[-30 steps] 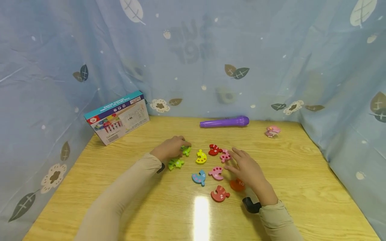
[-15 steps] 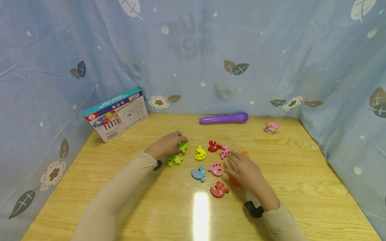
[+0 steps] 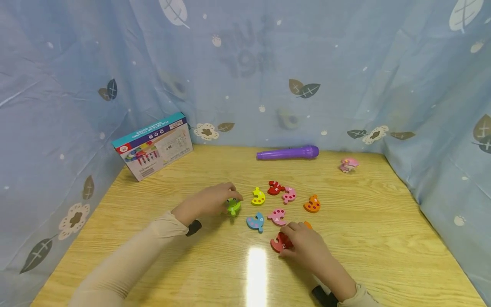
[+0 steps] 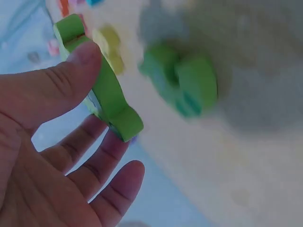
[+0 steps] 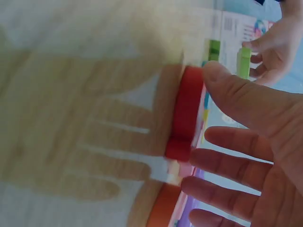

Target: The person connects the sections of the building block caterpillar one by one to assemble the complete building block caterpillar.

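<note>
My left hand [image 3: 209, 200] pinches a green frog-headed piece [image 3: 233, 206] between thumb and fingers. Held over the table in the left wrist view, that piece [image 4: 108, 92] is near a second green piece [image 4: 196, 85] lying below. My right hand [image 3: 311, 249] is at the red piece marked 2 [image 3: 277, 244], partly covering it. Seen from the right wrist, its thumb and spread, fairly straight fingers are close beside the red piece [image 5: 187, 106]; whether they touch it is unclear. An orange piece [image 3: 308, 224] shows partly behind this hand.
Blue [image 3: 255, 222], yellow [image 3: 258, 196], dark red [image 3: 275, 188], orange [image 3: 312, 204] and two pink pieces [image 3: 277, 216] lie mid-table. Behind them are a purple toy microphone [image 3: 287, 153] and a pink figure [image 3: 348, 165]. A box [image 3: 159, 149] stands at the back left.
My right hand has moved down and left from beside the pink pieces to the red one. The frog-headed piece has moved lower with my left hand, and the second green piece is now hidden in the head view.
</note>
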Action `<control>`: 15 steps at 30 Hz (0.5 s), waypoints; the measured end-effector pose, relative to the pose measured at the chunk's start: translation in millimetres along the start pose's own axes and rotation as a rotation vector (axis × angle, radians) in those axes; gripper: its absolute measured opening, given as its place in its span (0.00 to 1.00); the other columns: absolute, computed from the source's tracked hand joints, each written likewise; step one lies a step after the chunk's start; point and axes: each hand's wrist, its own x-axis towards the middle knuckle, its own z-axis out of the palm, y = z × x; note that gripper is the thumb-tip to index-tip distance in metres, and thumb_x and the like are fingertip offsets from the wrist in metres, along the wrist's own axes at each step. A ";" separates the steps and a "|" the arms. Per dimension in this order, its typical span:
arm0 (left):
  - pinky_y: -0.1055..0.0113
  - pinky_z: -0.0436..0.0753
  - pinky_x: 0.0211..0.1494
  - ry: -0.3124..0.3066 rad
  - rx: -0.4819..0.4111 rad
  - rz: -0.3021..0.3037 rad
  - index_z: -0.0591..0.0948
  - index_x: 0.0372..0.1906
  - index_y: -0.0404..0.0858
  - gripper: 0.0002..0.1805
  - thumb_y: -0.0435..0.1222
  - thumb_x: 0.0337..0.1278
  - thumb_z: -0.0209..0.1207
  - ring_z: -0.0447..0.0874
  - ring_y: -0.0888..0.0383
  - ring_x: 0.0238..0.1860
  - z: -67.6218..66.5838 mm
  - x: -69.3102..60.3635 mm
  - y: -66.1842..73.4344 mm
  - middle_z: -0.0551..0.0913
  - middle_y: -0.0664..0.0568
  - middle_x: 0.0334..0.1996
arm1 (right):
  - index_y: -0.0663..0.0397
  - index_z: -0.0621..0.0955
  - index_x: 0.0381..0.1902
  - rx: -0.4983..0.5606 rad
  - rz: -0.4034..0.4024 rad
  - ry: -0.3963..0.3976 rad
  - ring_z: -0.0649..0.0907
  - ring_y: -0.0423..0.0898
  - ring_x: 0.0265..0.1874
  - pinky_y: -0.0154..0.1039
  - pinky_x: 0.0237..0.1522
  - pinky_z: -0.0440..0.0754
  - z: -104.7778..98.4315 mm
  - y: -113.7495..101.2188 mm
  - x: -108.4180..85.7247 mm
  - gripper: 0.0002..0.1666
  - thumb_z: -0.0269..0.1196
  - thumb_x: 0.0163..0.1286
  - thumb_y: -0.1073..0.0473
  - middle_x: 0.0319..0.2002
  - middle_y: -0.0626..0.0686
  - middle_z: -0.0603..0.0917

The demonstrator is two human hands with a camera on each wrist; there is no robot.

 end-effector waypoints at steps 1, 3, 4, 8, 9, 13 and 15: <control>0.64 0.76 0.49 -0.006 0.000 0.012 0.77 0.57 0.47 0.27 0.28 0.48 0.64 0.74 0.55 0.49 2.6 -2.1 3.9 0.72 0.49 0.53 | 0.52 0.80 0.43 -0.011 -0.003 -0.006 0.73 0.40 0.31 0.35 0.29 0.74 1.7 -0.5 0.4 0.32 0.72 0.42 0.41 0.37 0.44 0.78; 0.64 0.76 0.50 -0.018 -0.002 0.036 0.77 0.56 0.48 0.28 0.28 0.47 0.64 0.74 0.56 0.50 8.3 -5.2 10.9 0.72 0.50 0.53 | 0.52 0.80 0.44 -0.028 -0.009 -0.018 0.74 0.41 0.32 0.37 0.30 0.75 4.9 -1.7 1.5 0.32 0.72 0.43 0.42 0.38 0.45 0.79; 0.64 0.76 0.50 -0.025 -0.006 0.044 0.77 0.56 0.48 0.28 0.28 0.47 0.64 0.74 0.56 0.50 11.8 -6.1 14.2 0.72 0.50 0.53 | 0.52 0.80 0.44 -0.030 -0.010 -0.027 0.74 0.42 0.32 0.38 0.30 0.75 6.6 -1.9 1.8 0.31 0.72 0.43 0.43 0.38 0.45 0.79; 0.66 0.77 0.48 -0.037 -0.020 0.054 0.77 0.56 0.50 0.28 0.29 0.46 0.65 0.73 0.58 0.50 22.9 -8.1 23.9 0.72 0.52 0.53 | 0.51 0.80 0.42 -0.026 -0.006 -0.033 0.74 0.42 0.31 0.39 0.30 0.75 10.7 -3.6 2.2 0.26 0.73 0.45 0.47 0.38 0.45 0.78; 0.65 0.77 0.47 -0.037 -0.020 0.055 0.77 0.56 0.51 0.28 0.29 0.46 0.65 0.73 0.57 0.50 24.6 -8.6 25.6 0.72 0.52 0.53 | 0.51 0.80 0.41 -0.023 -0.003 -0.028 0.74 0.42 0.31 0.39 0.30 0.74 11.2 -3.9 2.4 0.25 0.73 0.45 0.48 0.37 0.44 0.78; 0.66 0.77 0.46 -0.030 -0.003 0.051 0.77 0.57 0.53 0.29 0.31 0.45 0.66 0.73 0.58 0.50 29.6 -10.7 28.6 0.72 0.52 0.53 | 0.50 0.80 0.39 -0.017 0.005 -0.001 0.74 0.41 0.31 0.38 0.30 0.75 11.2 -5.7 3.5 0.23 0.73 0.46 0.48 0.36 0.44 0.78; 0.65 0.77 0.46 -0.025 0.008 0.049 0.76 0.57 0.53 0.30 0.31 0.45 0.67 0.73 0.57 0.50 31.5 -11.8 28.3 0.72 0.52 0.53 | 0.52 0.80 0.42 0.000 0.016 0.009 0.75 0.41 0.32 0.39 0.32 0.76 10.6 -7.2 4.7 0.25 0.72 0.47 0.49 0.37 0.45 0.78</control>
